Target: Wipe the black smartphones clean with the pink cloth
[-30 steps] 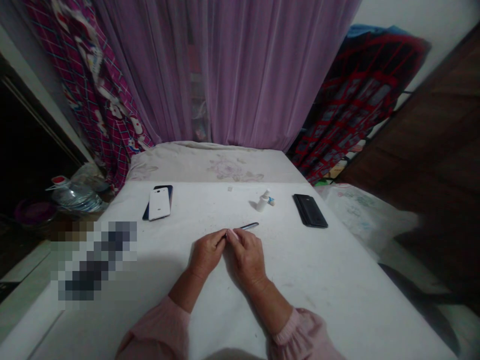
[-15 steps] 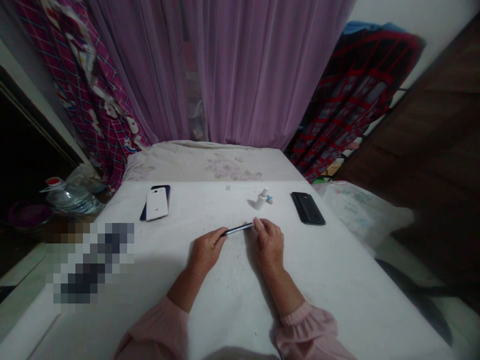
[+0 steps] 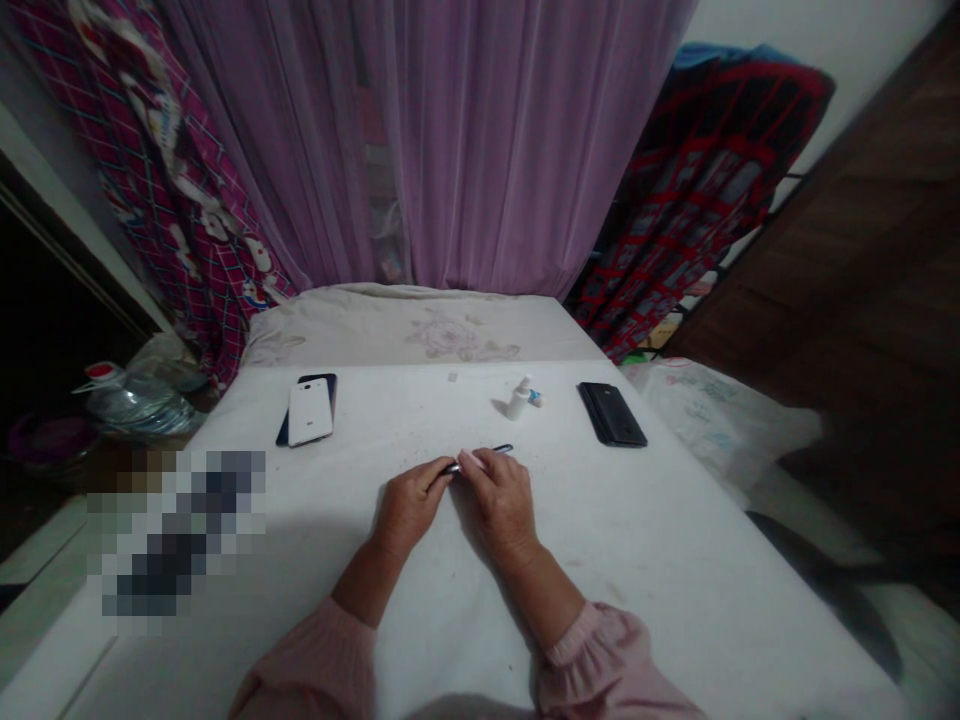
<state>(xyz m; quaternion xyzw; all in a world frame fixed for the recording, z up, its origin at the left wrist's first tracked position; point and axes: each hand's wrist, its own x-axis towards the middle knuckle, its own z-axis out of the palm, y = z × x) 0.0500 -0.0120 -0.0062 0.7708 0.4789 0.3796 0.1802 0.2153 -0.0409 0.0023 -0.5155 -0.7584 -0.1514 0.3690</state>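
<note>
My left hand [image 3: 409,505] is closed on the near-left end of a thin dark smartphone [image 3: 505,449], seen almost edge-on above the white table. My right hand [image 3: 504,497] is pinched over the phone's edge, close to the left fingertips. Between its fingers shows a small pale pink piece [image 3: 472,461], too small to tell what it is. The phone's right end sticks out beyond the right hand; its middle is covered by the fingers. Past the hands stands a small white spray bottle [image 3: 517,400], with a small blue-and-white item [image 3: 535,398] beside it.
A white phone [image 3: 310,412] lies on a dark blue phone [image 3: 283,432] at the left. Overlapping black phones [image 3: 616,415] lie at the right. A tiny greyish square [image 3: 452,377] rests farther back. A blurred-out patch [image 3: 184,530] covers the left edge. Purple curtains [image 3: 480,150] hang behind the table.
My right hand has slid left along the phone's edge, from its right end to near my left hand. The left hand keeps its hold. The view has shifted slightly.
</note>
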